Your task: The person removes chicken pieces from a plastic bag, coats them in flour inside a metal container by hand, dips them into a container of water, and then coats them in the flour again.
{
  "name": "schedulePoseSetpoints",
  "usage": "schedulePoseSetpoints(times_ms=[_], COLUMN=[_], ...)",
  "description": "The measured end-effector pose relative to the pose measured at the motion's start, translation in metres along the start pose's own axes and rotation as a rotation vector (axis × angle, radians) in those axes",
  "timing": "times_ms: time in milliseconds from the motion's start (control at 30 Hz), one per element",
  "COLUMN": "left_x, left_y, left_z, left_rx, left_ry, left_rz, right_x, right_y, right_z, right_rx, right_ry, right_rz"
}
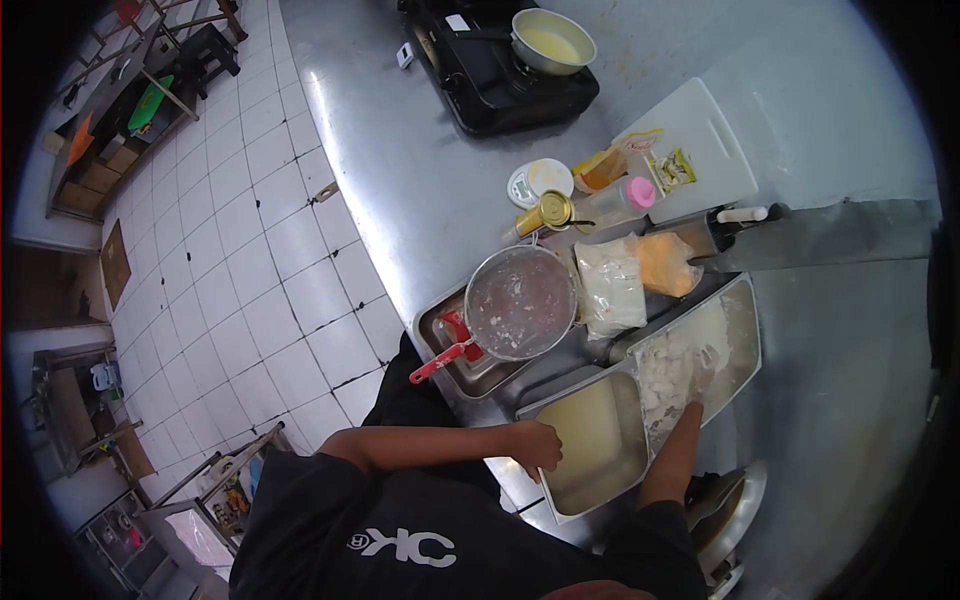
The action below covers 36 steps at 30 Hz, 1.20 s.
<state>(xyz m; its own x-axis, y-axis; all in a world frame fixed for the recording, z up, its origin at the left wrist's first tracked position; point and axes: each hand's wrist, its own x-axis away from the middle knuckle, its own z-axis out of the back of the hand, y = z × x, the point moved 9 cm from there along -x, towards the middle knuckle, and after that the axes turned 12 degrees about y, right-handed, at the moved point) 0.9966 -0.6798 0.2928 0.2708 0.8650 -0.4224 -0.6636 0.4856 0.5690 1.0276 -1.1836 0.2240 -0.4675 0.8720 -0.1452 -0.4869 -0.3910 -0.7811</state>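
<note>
My left hand is closed at the near left rim of a deep steel pan holding pale yellow liquid. Its fingers are curled over that rim. My right hand reaches down into a second steel pan, among white flour and flour-coated pieces. Flour whitens this hand and blends its fingers with the contents, so their grip is unclear. The two pans stand side by side. Left of them, a red-handled sieve dusted with flour rests over a shallow steel tray.
Behind the pans lie a bag of white powder and an orange bag. Farther back are a kitchen scale, a pink-capped bottle, a white cutting board, and a black stove bearing a pot. The wall borders the right side.
</note>
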Motion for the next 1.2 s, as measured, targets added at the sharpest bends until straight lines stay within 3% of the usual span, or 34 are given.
schedulePoseSetpoints(times_ms=[33, 67, 133, 167, 233, 267, 433, 467, 600, 733, 1000, 1067, 1200], left_x=[0.000, 0.000, -0.001, -0.001, -0.001, -0.001, -0.002, -0.002, -0.006, -0.007, -0.011, -0.014, -0.015], left_y=[-0.001, 0.000, 0.001, 0.000, 0.001, 0.000, -0.002, -0.001, -0.001, 0.009, 0.015, 0.014, 0.023], left_z=[0.003, 0.002, 0.004, 0.005, 0.006, 0.006, 0.005, 0.004, 0.006, 0.015, 0.017, 0.027, 0.023], left_rx=[-0.003, -0.003, 0.003, 0.001, -0.005, -0.015, -0.001, 0.016, 0.026, 0.021, 0.061, 0.039, 0.026], left_ry=[-0.013, -0.025, -0.030, -0.031, -0.033, -0.029, -0.036, -0.056, -0.044, -0.076, -0.072, 0.044, -0.053], left_rz=[0.006, 0.009, 0.018, 0.024, 0.018, 0.014, 0.018, 0.022, 0.019, 0.000, -0.074, -0.070, -0.054], right_x=[-0.001, 0.007, 0.030, 0.031, 0.039, 0.042, 0.098, 0.102, 0.113, 0.160, 0.170, 0.163, 0.161], right_y=[0.018, 0.018, 0.026, 0.046, 0.104, 0.111, 0.111, 0.106, 0.096, 0.104, 0.084, 0.069, 0.045], right_z=[-0.019, -0.026, -0.068, -0.069, -0.058, -0.043, -0.016, -0.007, 0.022, 0.024, -0.017, -0.012, 0.010], right_rx=[0.236, 0.236, 0.980, 0.978, 0.200, 0.201, 0.686, 0.735, 0.861, 0.900, 0.683, 0.595, 0.406], right_ry=[-0.136, -0.142, -0.457, -0.455, -0.426, -0.420, -0.854, -0.888, -0.853, -0.799, -0.592, -0.516, -0.384], right_rz=[0.214, 0.204, 0.442, 0.436, -0.222, -0.223, 0.638, 0.632, 0.278, 0.090, 0.051, 0.051, -0.026])
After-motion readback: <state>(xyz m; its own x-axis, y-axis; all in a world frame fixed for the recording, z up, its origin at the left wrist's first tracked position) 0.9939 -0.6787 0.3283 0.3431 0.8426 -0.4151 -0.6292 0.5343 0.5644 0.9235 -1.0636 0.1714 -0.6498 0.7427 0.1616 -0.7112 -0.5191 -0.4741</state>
